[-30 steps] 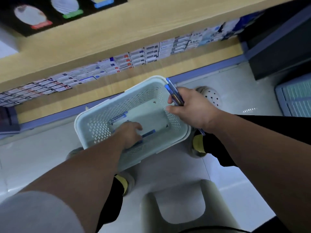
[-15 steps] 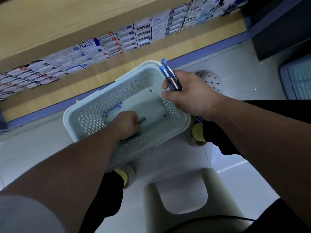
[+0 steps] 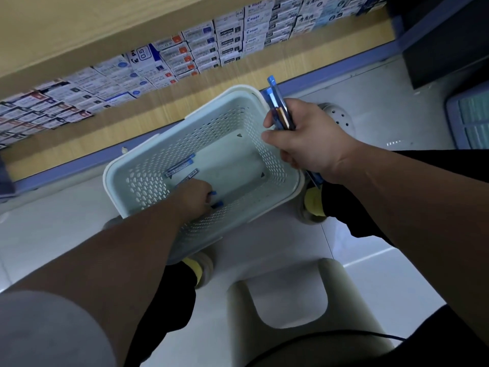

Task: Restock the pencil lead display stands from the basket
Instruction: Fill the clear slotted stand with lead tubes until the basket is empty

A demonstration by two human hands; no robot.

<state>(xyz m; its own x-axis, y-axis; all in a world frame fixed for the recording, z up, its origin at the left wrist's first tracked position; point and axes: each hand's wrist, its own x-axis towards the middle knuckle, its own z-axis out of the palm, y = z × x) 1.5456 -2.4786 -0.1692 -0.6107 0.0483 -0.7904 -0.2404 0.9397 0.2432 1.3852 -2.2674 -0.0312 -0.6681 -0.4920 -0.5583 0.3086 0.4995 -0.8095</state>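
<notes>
- Since a moment ago the view has tipped up toward the shelf. The left hand stays low in the basket, and more loose cases show beside it.
- This broad shelf of pale wood grain runs across the far side. Rows of small printed cardboard boxes stand packed under it.
- Glossy pale tiles cover the floor.
- On the floor stands the basket, rectangular, of pale plastic, with a rounded rim and perforated walls.
- Nearest is a beige plastic stool, smooth, with a rounded cut-out.
- At the basket's right far corner the right hand is closed round a bundle of slim blue lead cases that point up and away.
- Down on the basket's floor, the left hand's fingers curl round thin cases, whose blue ends stick out to the right.
- More flat loose cases lie on the basket floor just beyond that hand.
</notes>
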